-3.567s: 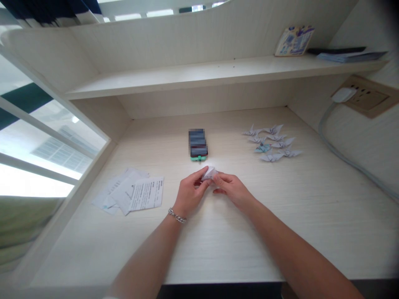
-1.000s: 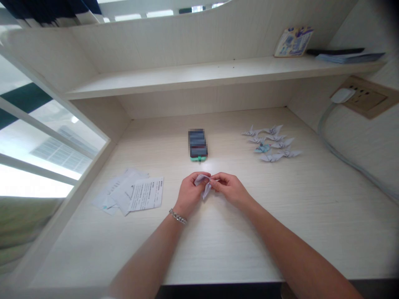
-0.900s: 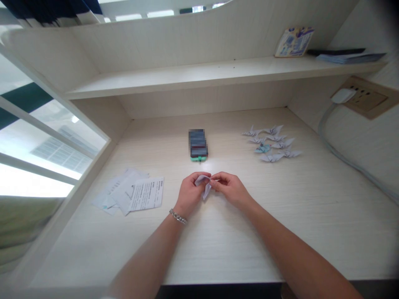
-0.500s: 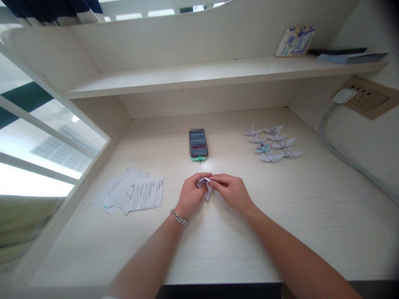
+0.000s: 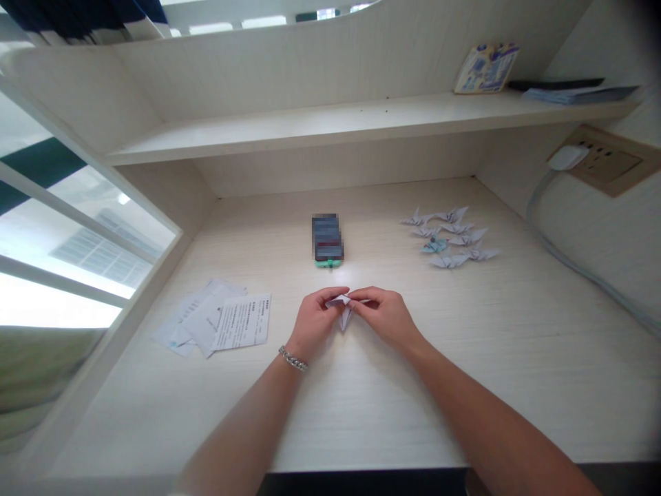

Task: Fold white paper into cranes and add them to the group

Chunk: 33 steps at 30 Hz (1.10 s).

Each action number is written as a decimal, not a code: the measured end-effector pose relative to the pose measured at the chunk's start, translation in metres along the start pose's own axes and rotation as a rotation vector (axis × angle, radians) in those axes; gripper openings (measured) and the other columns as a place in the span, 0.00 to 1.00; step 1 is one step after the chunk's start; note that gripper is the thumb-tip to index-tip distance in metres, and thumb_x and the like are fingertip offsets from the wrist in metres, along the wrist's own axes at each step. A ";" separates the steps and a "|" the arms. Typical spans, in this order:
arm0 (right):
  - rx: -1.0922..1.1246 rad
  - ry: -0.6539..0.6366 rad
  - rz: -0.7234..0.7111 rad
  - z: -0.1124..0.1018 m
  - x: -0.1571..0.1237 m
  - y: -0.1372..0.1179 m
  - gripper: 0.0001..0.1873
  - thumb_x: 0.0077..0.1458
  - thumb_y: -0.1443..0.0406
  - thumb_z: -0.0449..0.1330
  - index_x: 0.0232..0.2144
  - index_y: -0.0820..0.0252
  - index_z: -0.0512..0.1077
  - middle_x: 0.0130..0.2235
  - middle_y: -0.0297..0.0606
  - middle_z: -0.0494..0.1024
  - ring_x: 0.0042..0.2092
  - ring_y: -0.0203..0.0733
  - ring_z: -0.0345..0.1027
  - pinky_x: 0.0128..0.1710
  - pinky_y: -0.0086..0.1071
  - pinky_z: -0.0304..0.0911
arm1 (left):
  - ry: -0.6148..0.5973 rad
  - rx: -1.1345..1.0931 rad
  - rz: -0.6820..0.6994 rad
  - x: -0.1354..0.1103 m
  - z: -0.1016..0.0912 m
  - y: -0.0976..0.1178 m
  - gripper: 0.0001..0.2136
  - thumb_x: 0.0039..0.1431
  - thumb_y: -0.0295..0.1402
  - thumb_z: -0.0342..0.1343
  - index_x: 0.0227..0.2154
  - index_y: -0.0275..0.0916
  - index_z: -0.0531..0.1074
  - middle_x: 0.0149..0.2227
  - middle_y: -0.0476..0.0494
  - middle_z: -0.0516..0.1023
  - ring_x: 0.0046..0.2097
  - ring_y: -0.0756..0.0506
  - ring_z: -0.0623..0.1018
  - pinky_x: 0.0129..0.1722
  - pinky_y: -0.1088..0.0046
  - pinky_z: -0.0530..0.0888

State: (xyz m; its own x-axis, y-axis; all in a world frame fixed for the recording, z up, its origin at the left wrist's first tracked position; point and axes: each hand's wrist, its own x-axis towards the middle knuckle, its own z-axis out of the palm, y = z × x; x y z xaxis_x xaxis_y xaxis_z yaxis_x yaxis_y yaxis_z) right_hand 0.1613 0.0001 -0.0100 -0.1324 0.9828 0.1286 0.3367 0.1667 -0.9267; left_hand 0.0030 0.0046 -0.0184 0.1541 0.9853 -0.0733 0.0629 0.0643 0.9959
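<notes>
Between my two hands is a small piece of folded white paper [image 5: 345,318], its pointed end hanging down toward me. My left hand [image 5: 316,317] pinches it from the left, thumb and fingers closed on its edge. From the right, my right hand [image 5: 383,313] grips it with thumb and index finger. My fingers cover part of the folds. Several folded paper cranes [image 5: 449,260] sit in a group at the back right, mostly white, with one bluish crane [image 5: 434,245] among them.
A phone [image 5: 327,238] with a green edge lies beyond my hands. Printed paper sheets [image 5: 242,322] overlap on the left. A shelf [image 5: 289,134] spans the back, holding a small box [image 5: 486,69]. A cable [image 5: 573,265] runs down the right wall from a socket [image 5: 606,162].
My fingers have shifted slightly on the folded paper, and its lower point now hangs narrower and straighter. Both hands stay in nearly the same place.
</notes>
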 end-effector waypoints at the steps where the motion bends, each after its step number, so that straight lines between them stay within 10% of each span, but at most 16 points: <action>1: 0.020 -0.003 0.015 0.000 0.000 0.001 0.10 0.48 0.64 0.59 0.34 0.58 0.75 0.35 0.37 0.78 0.37 0.40 0.72 0.38 0.32 0.67 | 0.014 0.004 -0.009 0.000 0.000 0.000 0.15 0.47 0.30 0.57 0.40 0.35 0.74 0.42 0.38 0.76 0.42 0.44 0.75 0.42 0.69 0.70; 33: -0.064 -0.014 -0.138 0.001 -0.002 -0.002 0.10 0.50 0.67 0.58 0.35 0.54 0.76 0.33 0.36 0.76 0.36 0.38 0.69 0.38 0.31 0.63 | -0.114 0.227 0.032 -0.006 0.002 0.015 0.11 0.49 0.32 0.52 0.33 0.33 0.76 0.31 0.45 0.77 0.33 0.48 0.73 0.33 0.76 0.68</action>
State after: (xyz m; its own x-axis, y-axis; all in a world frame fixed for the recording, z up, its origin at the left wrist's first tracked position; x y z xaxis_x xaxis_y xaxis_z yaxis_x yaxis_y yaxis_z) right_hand 0.1597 -0.0020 -0.0084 -0.1944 0.9490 0.2481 0.3731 0.3054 -0.8761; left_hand 0.0055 -0.0005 -0.0028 0.2692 0.9612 -0.0607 0.2736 -0.0159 0.9617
